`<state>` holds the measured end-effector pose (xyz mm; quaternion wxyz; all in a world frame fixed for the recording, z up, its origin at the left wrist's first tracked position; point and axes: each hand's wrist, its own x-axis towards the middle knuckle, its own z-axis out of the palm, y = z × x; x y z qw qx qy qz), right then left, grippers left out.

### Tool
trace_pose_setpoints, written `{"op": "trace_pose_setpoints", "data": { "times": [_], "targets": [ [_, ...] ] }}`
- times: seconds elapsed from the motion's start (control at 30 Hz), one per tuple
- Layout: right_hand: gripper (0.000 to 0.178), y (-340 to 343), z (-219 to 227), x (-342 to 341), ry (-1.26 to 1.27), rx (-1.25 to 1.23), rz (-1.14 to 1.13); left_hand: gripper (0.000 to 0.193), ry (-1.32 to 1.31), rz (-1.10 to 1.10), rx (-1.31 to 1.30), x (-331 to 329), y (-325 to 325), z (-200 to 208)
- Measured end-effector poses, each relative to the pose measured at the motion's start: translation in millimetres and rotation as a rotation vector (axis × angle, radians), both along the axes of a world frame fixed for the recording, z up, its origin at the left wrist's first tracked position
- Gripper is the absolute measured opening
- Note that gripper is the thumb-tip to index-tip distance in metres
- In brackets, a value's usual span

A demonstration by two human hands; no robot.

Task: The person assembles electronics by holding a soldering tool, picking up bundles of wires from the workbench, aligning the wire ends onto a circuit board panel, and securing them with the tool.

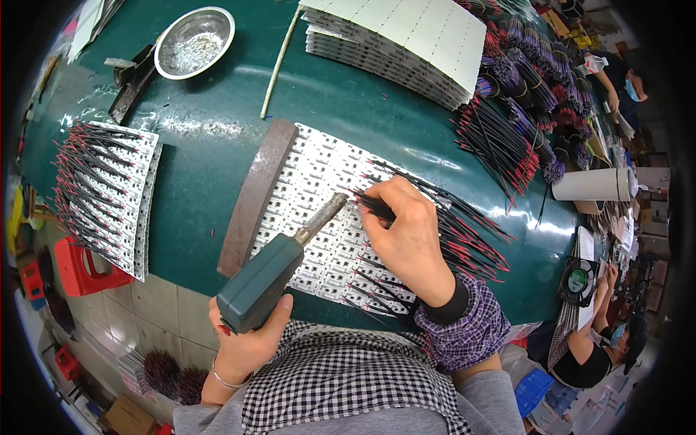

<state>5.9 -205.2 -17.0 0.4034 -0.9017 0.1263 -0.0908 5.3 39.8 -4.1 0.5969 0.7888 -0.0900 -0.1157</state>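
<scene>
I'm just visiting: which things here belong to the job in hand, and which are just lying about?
Seemingly part of the job:
- green tool in the left hand
- red-tipped black wires in the right hand
- white panel under both
- brown bar along the panel's left edge

Apparently just lying about:
- red stool
- white cylinder
- pale stick

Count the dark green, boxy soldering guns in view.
1. The dark green, boxy soldering gun is in the left hand, its grey metal barrel pointing toward the right hand above the white circuit-board sheet. Others may be hidden in the background clutter.
</scene>
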Motion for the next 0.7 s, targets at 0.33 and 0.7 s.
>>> {"op": "trace_pose_setpoints", "data": {
  "times": [0.33, 0.7],
  "targets": [
    [0.014, 1, 0, 0, 0.015, -0.018, 0.000, 0.023, 0.065, -0.035, 0.045, 2, 0, 5],
    [0.015, 2, 2, 0, 0.007, -0.023, -0.006, 0.022, -0.071, -0.034, 0.101, -6, 10, -3]
  ]
}}
